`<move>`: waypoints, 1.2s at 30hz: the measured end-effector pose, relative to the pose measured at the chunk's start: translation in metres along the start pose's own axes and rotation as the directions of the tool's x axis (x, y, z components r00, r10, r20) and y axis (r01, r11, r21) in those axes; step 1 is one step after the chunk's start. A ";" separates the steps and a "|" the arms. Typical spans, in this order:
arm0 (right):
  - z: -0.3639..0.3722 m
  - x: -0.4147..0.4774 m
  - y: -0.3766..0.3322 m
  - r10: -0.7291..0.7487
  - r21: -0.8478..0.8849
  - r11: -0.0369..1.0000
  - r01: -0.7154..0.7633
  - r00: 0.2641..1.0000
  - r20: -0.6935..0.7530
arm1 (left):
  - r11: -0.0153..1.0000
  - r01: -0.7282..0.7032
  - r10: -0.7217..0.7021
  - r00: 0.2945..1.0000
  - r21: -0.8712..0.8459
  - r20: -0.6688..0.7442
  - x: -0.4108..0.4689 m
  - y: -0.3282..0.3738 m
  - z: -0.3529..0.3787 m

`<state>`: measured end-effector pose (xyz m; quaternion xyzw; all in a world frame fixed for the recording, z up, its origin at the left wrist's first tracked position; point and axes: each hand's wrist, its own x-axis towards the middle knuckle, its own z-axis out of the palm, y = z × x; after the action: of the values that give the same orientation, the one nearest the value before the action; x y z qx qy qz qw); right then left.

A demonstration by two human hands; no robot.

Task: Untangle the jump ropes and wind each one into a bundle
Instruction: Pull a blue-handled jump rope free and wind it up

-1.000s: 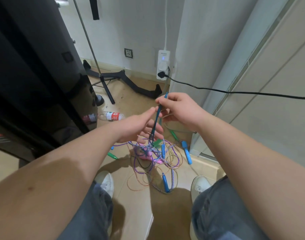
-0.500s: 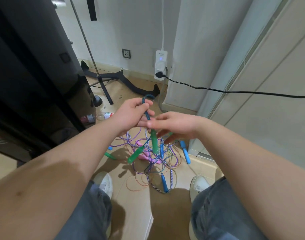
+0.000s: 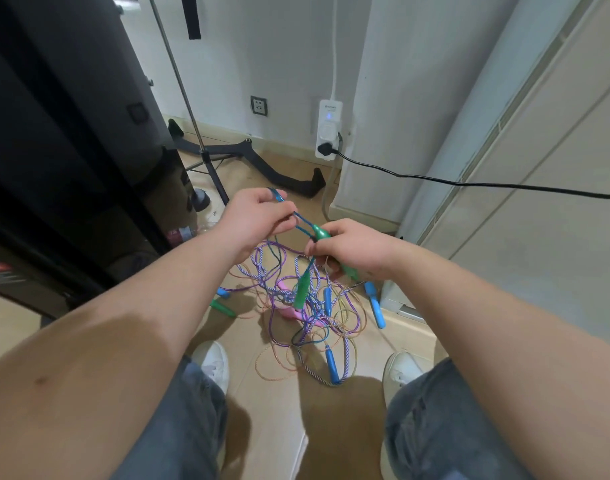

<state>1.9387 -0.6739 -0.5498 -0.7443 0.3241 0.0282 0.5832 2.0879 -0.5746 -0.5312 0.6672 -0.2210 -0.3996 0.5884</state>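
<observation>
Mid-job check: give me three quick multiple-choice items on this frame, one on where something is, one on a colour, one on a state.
1. Where is the tangled pile of ropes?
A. on a table
B. on the floor between the shoes
C. in a box

2. What colour is the handle in the right hand?
A. green
B. red
C. black

3. The blue cord between the left hand and the right hand is:
A. lying on the floor
B. cut
C. held up by both

Answers: 1 B, the floor shows under it; 2 A, green shows above the fingers; 3 C, it spans both hands.

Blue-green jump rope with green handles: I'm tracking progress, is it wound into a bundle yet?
Not yet. The left hand pinches its cord, the right hand its green handle; one handle dangles.
</observation>
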 end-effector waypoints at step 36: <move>-0.010 -0.002 0.008 -0.023 -0.241 0.970 0.038 0.998 0.064 | 0.539 -0.391 0.066 0.903 0.746 0.425 -0.007 -0.017 0.007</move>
<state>1.9296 -0.6824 -0.5524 -0.8136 0.2889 0.0811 0.4980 2.0757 -0.5699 -0.5458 0.7451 -0.5665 -0.2808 0.2122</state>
